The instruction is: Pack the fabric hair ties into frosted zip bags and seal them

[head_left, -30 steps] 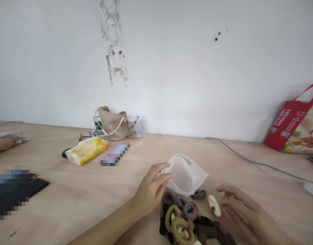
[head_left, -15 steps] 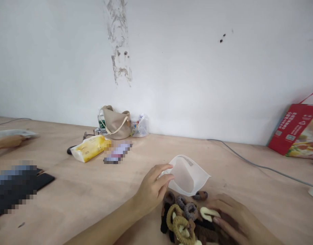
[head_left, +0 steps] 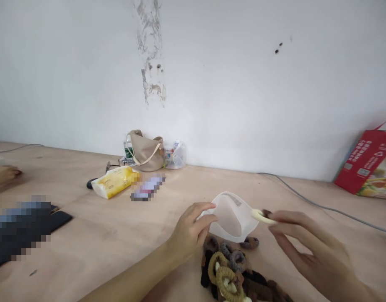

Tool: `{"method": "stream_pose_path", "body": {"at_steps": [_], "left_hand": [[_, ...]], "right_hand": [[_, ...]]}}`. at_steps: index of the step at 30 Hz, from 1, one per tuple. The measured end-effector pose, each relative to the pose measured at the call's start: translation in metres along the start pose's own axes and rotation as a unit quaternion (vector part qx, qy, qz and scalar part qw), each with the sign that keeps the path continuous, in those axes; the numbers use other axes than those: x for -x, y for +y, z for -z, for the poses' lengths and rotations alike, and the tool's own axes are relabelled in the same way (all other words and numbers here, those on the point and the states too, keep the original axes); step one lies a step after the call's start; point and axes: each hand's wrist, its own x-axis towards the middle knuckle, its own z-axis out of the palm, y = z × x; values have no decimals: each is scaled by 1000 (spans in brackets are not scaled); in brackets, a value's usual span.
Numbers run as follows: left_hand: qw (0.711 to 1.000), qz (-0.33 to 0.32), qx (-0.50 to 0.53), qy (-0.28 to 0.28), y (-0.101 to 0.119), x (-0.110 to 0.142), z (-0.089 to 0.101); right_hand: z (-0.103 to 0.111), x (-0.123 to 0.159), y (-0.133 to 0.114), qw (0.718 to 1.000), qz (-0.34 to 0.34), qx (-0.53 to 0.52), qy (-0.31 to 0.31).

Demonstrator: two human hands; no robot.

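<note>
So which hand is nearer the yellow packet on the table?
Left. The left hand is in front of and right of the yellow packet; the right hand is farther right.

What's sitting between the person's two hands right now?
In the head view, a frosted plastic pouch, held by the left hand, fills the gap, with a cream hair tie, pinched by the right hand, at its edge.

From where I'm watching, the left hand (head_left: pixel 188 235) grips the edge of a frosted plastic zip bag (head_left: pixel 232 218), while the right hand (head_left: pixel 309 241) pinches a cream hair tie (head_left: pixel 260 216) just beside the bag. A pile of fabric hair ties (head_left: pixel 226 272) lies on the plywood bench (head_left: pixel 86 226) on the near side. Farther off sit a tan handbag (head_left: pixel 145 153) and a yellow packet (head_left: pixel 114 181); a co-worker's hand (head_left: pixel 2 175) shows at far left.
</note>
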Motion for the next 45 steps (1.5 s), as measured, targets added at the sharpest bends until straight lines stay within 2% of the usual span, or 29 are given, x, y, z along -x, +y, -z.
{"method": "stream_pose_path", "body": {"at_steps": [3, 6, 9, 12, 16, 19, 22, 24, 25, 29, 34, 36, 39, 42, 45], "left_hand": [[1000, 3, 0, -5, 1, 0, 1], [1000, 1, 5, -5, 0, 0, -1], [1000, 6, 10, -7, -1, 2, -3], [1000, 14, 8, -12, -1, 2, -3], [1000, 10, 3, -11, -1, 2, -2], [1000, 11, -2, -8, 0, 1, -1], [1000, 9, -7, -2, 0, 0, -1], [1000, 6, -12, -2, 1, -1, -1], [1000, 4, -15, -2, 1, -1, -1], [1000, -2, -29, 6, 2, -2, 2], [1000, -14, -5, -4, 6, -3, 3], [1000, -21, 7, -19, 6, -2, 1], [999, -26, 11, -20, 5, -1, -2], [999, -24, 9, -22, 5, -1, -1], [999, -28, 7, -28, 4, -1, 0]], "right_hand": [[-9, -9, 0, 998, -18, -32, -41], [-18, 8, 7, 992, -86, -76, -53], [-27, 30, 17, 973, -141, -88, -159], [-37, 38, 25, 957, -111, -78, -256], [-35, 38, 25, 953, -83, -64, -283], [-20, 37, 17, 965, -26, -42, -257], [-9, 28, 10, 990, 48, -15, -134], [-11, 15, 8, 996, 60, 12, -69], [-13, 7, 8, 997, 53, 21, -57], [-21, -4, 11, 996, 21, -1, -81], [-7, 21, -5, 991, 7, -31, -126], [-6, 23, -20, 992, 44, -30, -115], [-16, 14, -43, 983, 133, -46, -116], [-34, 3, -60, 982, 157, -29, -99], [-47, 1, -66, 983, 168, 7, -68]]}}
